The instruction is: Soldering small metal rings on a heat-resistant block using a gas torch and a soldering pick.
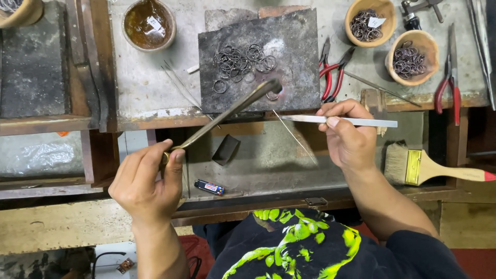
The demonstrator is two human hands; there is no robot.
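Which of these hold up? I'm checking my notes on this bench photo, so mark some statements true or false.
1. The left hand holds a long metal torch pointed at the dark block. True.
2. The right hand holds red-handled pliers. False: it holds flat steel tweezers; the red pliers lie on the bench.
3. Loose metal rings lie on the dark block. True.
4. The paintbrush lies left of the left hand. False: it lies right of the right hand.

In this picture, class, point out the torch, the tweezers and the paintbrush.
torch (232, 109), head view, middle of its metal tube.
tweezers (361, 122), head view, flat steel blade right of the thumb.
paintbrush (397, 163), head view, its pale bristles.
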